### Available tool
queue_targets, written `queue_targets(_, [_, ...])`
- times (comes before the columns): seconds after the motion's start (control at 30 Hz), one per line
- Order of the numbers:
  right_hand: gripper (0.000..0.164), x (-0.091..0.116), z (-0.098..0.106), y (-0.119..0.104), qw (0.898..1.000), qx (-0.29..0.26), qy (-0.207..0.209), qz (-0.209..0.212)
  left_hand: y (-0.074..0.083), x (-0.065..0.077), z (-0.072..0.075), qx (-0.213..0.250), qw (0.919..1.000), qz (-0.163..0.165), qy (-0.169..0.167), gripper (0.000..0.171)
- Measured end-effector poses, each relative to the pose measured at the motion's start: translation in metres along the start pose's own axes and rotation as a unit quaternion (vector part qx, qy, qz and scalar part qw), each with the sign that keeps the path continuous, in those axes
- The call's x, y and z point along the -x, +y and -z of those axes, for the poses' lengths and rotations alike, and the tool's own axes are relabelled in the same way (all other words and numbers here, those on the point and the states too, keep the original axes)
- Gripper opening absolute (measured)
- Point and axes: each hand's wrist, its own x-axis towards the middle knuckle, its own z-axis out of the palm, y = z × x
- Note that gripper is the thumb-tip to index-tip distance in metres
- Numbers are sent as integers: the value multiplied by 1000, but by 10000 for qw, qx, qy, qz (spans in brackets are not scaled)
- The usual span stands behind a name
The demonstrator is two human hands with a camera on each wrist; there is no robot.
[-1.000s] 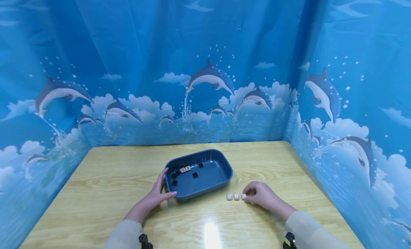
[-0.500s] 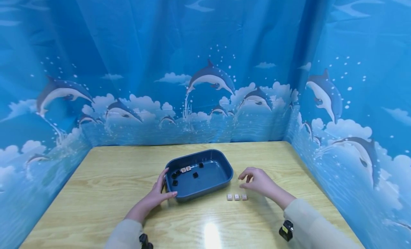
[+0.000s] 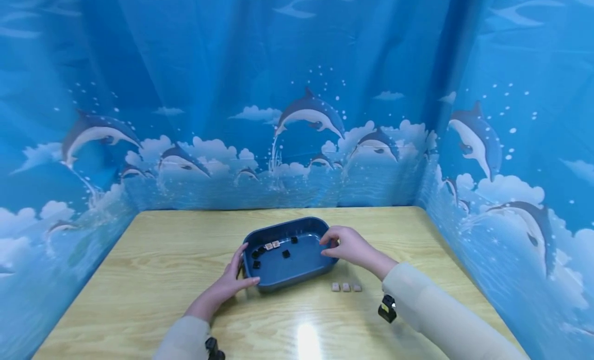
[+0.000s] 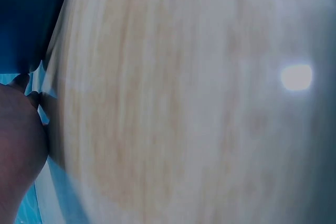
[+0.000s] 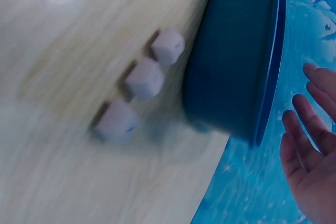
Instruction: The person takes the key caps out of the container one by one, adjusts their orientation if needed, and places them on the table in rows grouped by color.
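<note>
On my far left, I see a blue curtain (image 3: 93,169) with dolphins and clouds on it. It goes along the back too. Next to it is a wooden table (image 3: 139,277) with pale yellow lines.

Then comes the left sleeve (image 3: 183,339), with a small black gadget (image 3: 213,349) at the wrist. The left hand (image 3: 227,282) holds the left end of a dark blue box (image 3: 292,283). Its thumb is on the near side and its fingers are on the left side, spread wide apart around the corner.

The box sits on the table and is a bit tilted to one side. Inside it, toward the left, I can see three black blocks (image 3: 256,264), then two white blocks (image 3: 268,246) side by side with marks on them. Farther right are two more black blocks (image 3: 285,254), a little apart.

A bright shiny spot (image 3: 307,339) is on the table below the box. Next I see three pale blocks (image 3: 346,287) on the table, in a neat row with small gaps, near the box's right end. They look blurry from the right wrist.

The right hand (image 3: 349,247) is over the box's right end. Its finger and thumb are bent and apart, with nothing in them. The right sleeve (image 3: 427,303) comes last, with its own black gadget (image 3: 387,309).
</note>
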Motion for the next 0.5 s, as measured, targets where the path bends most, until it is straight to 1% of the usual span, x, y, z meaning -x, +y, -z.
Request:
queue_targets(0.27, [13, -33, -9, -15, 9978, 266, -559, 221, 0, 1, 0, -49, 10000, 49, 31, 105])
queue_targets(0.5, [18, -63, -16, -22, 9888, 729, -1156, 602, 1, 1, 0, -107, 9999, 87, 63, 104])
